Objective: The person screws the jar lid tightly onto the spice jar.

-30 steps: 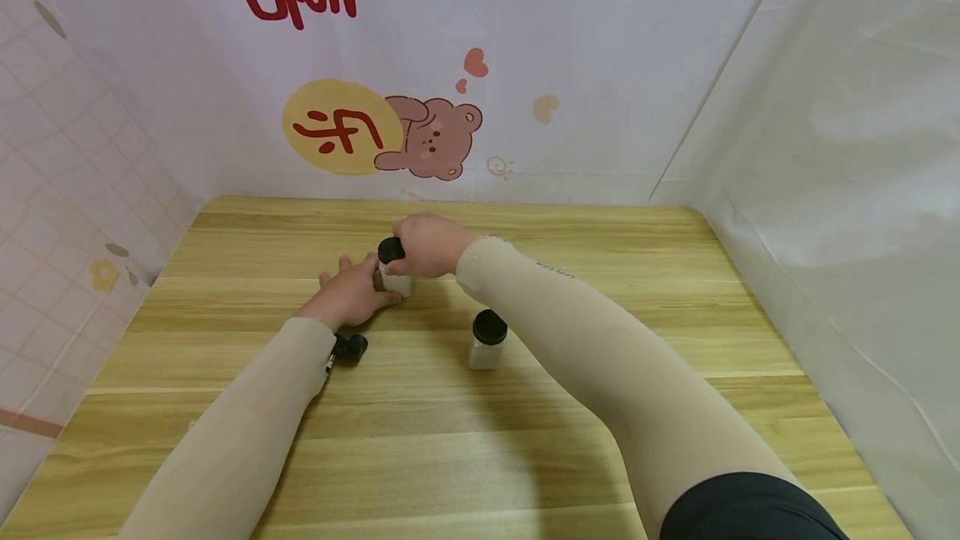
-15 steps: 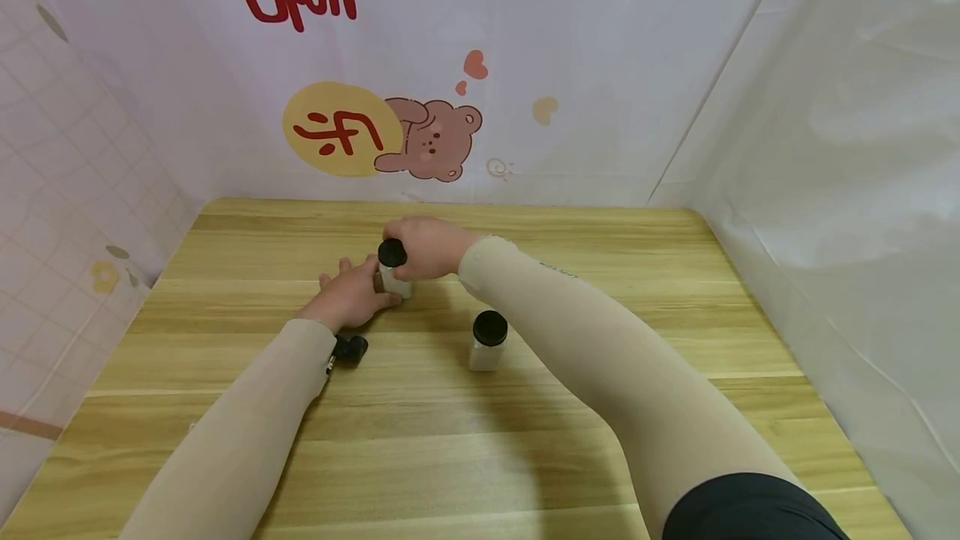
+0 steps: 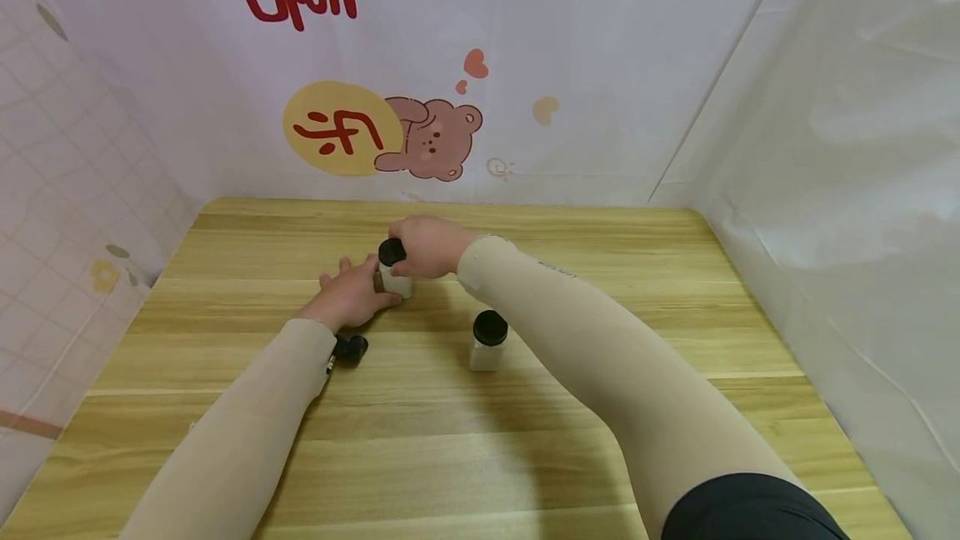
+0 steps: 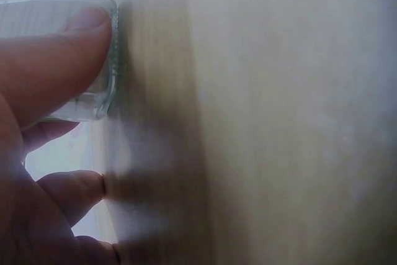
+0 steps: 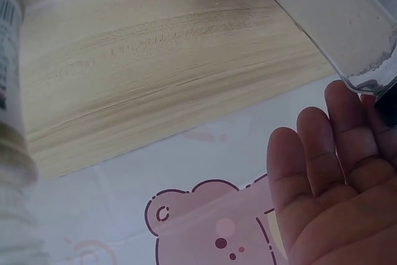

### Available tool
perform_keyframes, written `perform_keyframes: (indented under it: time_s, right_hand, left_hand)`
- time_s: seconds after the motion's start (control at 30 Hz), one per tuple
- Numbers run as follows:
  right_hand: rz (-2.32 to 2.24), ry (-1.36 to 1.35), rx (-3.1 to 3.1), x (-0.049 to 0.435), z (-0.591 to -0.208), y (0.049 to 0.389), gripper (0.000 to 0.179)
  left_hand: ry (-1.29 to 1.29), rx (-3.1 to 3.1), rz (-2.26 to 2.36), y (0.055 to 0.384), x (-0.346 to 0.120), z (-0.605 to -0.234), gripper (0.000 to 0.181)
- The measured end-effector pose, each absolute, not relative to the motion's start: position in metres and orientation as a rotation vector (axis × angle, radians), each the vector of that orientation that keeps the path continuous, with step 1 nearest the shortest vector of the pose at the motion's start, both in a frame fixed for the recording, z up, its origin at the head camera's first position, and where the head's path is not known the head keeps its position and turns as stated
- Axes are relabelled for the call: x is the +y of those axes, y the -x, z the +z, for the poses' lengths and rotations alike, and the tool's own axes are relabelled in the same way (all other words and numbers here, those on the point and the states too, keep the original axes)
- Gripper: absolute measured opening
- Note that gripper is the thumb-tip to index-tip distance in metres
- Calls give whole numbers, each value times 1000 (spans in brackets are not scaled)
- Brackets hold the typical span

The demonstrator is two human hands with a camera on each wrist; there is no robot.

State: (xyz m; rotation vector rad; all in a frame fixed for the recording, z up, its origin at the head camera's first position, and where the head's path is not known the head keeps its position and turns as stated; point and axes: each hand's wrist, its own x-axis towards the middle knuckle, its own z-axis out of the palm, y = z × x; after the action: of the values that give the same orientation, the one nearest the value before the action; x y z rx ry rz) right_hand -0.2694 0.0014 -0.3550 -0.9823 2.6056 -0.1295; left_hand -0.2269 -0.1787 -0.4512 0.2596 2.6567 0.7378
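A small clear glass jar point(image 3: 397, 283) with pale powder point(image 5: 341, 20) inside stands upright on the table, its black lid point(image 3: 389, 252) on top. My left hand point(image 3: 351, 294) holds it low down, the thumb point(image 4: 74, 48) across the glass in the left wrist view and some other fingers spread apart. From behind and the right, my right hand point(image 3: 431, 247) grips the lid, partly covering it. In the right wrist view several fingers point(image 5: 319, 147) of that hand reach toward the lid. A second jar point(image 3: 487, 355) with a black lid stands nearer, below my right forearm.
The wooden table point(image 3: 405, 457) meets a white cloth backdrop point(image 3: 600, 65) printed with a bear. A small black device point(image 3: 350, 349) sits at my left wrist. Along the right wrist view's left edge is a blurred pale thing with a printed label point(image 5: 9, 54).
My right hand's fingers shift round the black lid, back half a second ago and forward again now. My left hand, the held jar and the second jar keep their places.
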Motion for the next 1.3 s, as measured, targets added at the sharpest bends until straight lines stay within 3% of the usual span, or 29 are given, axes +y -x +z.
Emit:
perform_keyframes:
  time_s: [0.6,0.83,1.03,1.3]
  right_hand:
    - [-92,965,2624,1,-357,270,45]
    - [-133,1019,2613,0,-356,268,58]
    - [-97,1032,2606,0,-355,268,42]
    - [-101,989,2614,0,-356,267,41]
  left_hand:
    - [-268,2666,750,228,-180,-454,87]
    - [-261,2659,753,228,-179,-452,88]
    - [-257,2662,751,226,-179,-450,88]
    - [-258,2657,742,226,-180,-451,90]
